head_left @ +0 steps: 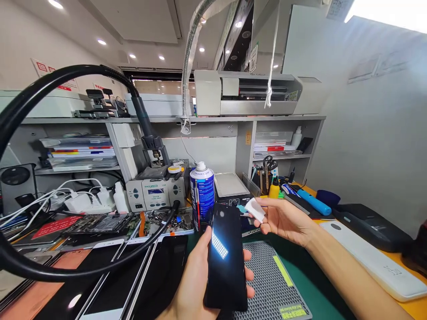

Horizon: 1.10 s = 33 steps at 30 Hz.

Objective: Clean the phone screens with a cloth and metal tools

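A black smartphone [228, 275] stands nearly upright in my left hand [193, 278], thumb along its left edge and fingertips around the right. Its dark glass front faces me and mirrors a bright lamp. To the right of the phone, my right hand [288, 222] pinches a small flat white piece [255, 210], perhaps a folded wipe, between thumb and fingers. The white piece is apart from the phone. Beneath the hands lies a grey perforated mat [267, 275] on a green work surface. A blue spray can [202, 200] is just behind the phone.
Phone screens and panels [116, 284] cover the left side, under a looping black hose [80, 278]. A hot-air station [156, 193] stands behind a tray of small parts [176, 221]. At right lie a white device [376, 260], a black case [373, 226] and a blue tool [313, 202].
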Each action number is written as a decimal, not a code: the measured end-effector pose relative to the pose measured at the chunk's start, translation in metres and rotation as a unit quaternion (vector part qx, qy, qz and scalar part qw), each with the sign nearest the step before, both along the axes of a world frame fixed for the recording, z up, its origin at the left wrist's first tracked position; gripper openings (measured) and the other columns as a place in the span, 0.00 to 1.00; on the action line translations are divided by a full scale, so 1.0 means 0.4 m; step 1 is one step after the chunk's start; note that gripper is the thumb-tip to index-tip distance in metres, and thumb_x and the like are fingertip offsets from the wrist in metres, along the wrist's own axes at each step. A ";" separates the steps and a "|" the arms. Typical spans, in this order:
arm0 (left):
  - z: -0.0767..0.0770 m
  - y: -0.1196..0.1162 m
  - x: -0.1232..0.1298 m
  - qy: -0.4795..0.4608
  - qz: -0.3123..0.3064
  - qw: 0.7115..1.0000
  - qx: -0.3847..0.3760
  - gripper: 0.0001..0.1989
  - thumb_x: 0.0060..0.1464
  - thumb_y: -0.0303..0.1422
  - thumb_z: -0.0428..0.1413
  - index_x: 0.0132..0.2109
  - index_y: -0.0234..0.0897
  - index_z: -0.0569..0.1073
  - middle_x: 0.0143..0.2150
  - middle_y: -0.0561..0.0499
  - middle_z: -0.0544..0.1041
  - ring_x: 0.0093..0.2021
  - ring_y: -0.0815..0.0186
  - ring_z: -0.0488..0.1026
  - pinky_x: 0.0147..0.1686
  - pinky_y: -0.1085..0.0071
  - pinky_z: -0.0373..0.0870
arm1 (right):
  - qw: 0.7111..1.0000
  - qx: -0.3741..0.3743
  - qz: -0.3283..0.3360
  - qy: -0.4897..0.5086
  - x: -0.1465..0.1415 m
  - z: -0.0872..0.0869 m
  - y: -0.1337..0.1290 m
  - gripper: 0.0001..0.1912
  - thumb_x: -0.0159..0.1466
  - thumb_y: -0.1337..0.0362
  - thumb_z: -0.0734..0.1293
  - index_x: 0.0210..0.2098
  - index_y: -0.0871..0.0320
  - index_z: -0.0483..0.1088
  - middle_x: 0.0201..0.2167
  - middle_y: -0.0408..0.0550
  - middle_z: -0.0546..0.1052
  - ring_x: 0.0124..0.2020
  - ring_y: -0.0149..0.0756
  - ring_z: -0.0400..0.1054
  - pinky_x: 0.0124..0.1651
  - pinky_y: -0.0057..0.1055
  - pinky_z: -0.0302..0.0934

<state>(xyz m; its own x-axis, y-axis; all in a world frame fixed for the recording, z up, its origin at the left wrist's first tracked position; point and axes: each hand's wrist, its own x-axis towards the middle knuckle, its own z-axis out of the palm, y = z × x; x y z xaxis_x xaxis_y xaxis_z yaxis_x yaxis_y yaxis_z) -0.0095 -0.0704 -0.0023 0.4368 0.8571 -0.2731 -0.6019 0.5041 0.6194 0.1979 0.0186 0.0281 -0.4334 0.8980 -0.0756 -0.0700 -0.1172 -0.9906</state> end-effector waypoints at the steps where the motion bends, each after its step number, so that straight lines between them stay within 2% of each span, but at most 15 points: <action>1: -0.003 0.002 0.000 0.001 0.000 1.000 -0.003 0.35 0.59 0.56 0.43 0.48 0.27 0.75 0.37 0.40 0.78 0.30 0.56 0.74 0.31 0.60 0.70 | 1.000 0.000 0.010 0.008 -0.007 0.001 -0.006 0.11 0.64 0.59 0.67 0.39 0.62 0.73 0.32 0.50 0.75 0.29 0.32 0.72 0.27 0.24 0.69; 5: -0.005 0.002 0.002 0.019 0.003 1.000 -0.004 0.37 0.59 0.57 0.41 0.48 0.25 0.75 0.38 0.40 0.77 0.28 0.57 0.75 0.30 0.61 0.70 | 0.999 0.015 0.042 0.011 -0.024 -0.005 -0.025 0.09 0.58 0.64 0.73 0.34 0.65 0.74 0.30 0.49 0.76 0.28 0.32 0.72 0.26 0.23 0.68; 9: -0.002 -0.002 0.005 0.017 -0.008 1.000 -0.002 0.40 0.58 0.59 0.39 0.47 0.25 0.76 0.40 0.39 0.77 0.29 0.57 0.75 0.31 0.62 0.69 | 0.997 0.029 0.069 -0.002 -0.038 -0.009 -0.051 0.11 0.57 0.62 0.75 0.33 0.63 0.74 0.25 0.47 0.76 0.26 0.34 0.72 0.23 0.25 0.67; 14: 0.009 -0.009 0.005 0.061 -0.008 0.998 0.019 0.41 0.59 0.58 0.35 0.42 0.25 0.78 0.31 0.39 0.78 0.26 0.57 0.76 0.31 0.65 0.68 | 0.991 0.064 0.082 -0.079 -0.066 -0.009 -0.086 0.11 0.60 0.58 0.72 0.33 0.61 0.72 0.22 0.44 0.75 0.23 0.31 0.68 0.20 0.22 0.60; 17: 0.008 -0.012 0.000 0.066 -0.014 0.997 0.025 0.43 0.58 0.59 0.34 0.41 0.24 0.78 0.30 0.37 0.78 0.28 0.56 0.77 0.32 0.66 0.67 | 0.988 0.086 0.053 -0.115 -0.081 -0.022 -0.089 0.12 0.60 0.58 0.72 0.31 0.58 0.67 0.21 0.42 0.74 0.21 0.29 0.64 0.19 0.21 0.57; 20: -0.001 -0.012 -0.004 0.042 -0.023 0.998 0.033 0.44 0.58 0.60 0.35 0.43 0.23 0.78 0.33 0.37 0.79 0.29 0.56 0.77 0.33 0.66 0.67 | 0.988 0.099 -0.004 -0.122 -0.088 -0.038 -0.082 0.18 0.58 0.56 0.74 0.34 0.55 0.61 0.20 0.38 0.72 0.20 0.30 0.65 0.17 0.22 0.56; 22: -0.007 -0.011 -0.005 0.013 -0.026 0.999 0.041 0.43 0.59 0.59 0.35 0.47 0.23 0.77 0.37 0.36 0.79 0.31 0.55 0.78 0.34 0.65 0.68 | 0.988 0.098 -0.018 -0.119 -0.093 -0.043 -0.081 0.20 0.57 0.54 0.74 0.36 0.54 0.60 0.21 0.37 0.71 0.21 0.31 0.66 0.18 0.23 0.56; 24: -0.010 -0.010 -0.003 -0.008 -0.031 0.998 0.051 0.42 0.59 0.58 0.35 0.50 0.25 0.76 0.39 0.37 0.79 0.31 0.56 0.78 0.34 0.65 0.68 | 0.989 0.096 -0.016 -0.115 -0.102 -0.043 -0.086 0.20 0.58 0.53 0.73 0.37 0.56 0.61 0.23 0.37 0.70 0.21 0.29 0.66 0.20 0.23 0.58; 27: -0.006 -0.012 0.002 -0.023 -0.040 0.997 0.062 0.41 0.60 0.58 0.35 0.54 0.27 0.74 0.35 0.39 0.79 0.29 0.57 0.78 0.33 0.65 0.68 | 0.989 0.085 0.014 -0.120 -0.127 -0.043 -0.110 0.19 0.58 0.53 0.73 0.39 0.57 0.65 0.27 0.39 0.72 0.20 0.26 0.64 0.20 0.22 0.57; 30: 0.007 -0.016 0.008 -0.076 -0.019 0.994 0.079 0.34 0.63 0.52 0.38 0.58 0.30 0.71 0.40 0.39 0.80 0.35 0.57 0.77 0.34 0.65 0.69 | 0.989 0.068 0.028 -0.130 -0.157 -0.056 -0.145 0.27 0.54 0.55 0.76 0.49 0.54 0.65 0.30 0.41 0.75 0.21 0.30 0.67 0.18 0.23 0.57; 31: 0.011 -0.018 0.009 -0.103 -0.008 0.991 0.084 0.32 0.64 0.49 0.39 0.59 0.30 0.70 0.45 0.39 0.79 0.38 0.57 0.77 0.36 0.65 0.70 | 0.989 0.069 0.020 -0.127 -0.165 -0.063 -0.156 0.32 0.51 0.58 0.77 0.52 0.53 0.64 0.32 0.42 0.76 0.25 0.33 0.69 0.19 0.24 0.60; 33: 0.019 -0.020 0.011 -0.149 -0.006 0.985 0.091 0.28 0.65 0.46 0.40 0.59 0.31 0.71 0.50 0.40 0.78 0.43 0.58 0.76 0.40 0.66 0.70 | 0.990 0.089 -0.009 -0.107 -0.177 -0.077 -0.174 0.42 0.46 0.63 0.79 0.57 0.52 0.61 0.38 0.45 0.77 0.34 0.40 0.73 0.29 0.28 0.67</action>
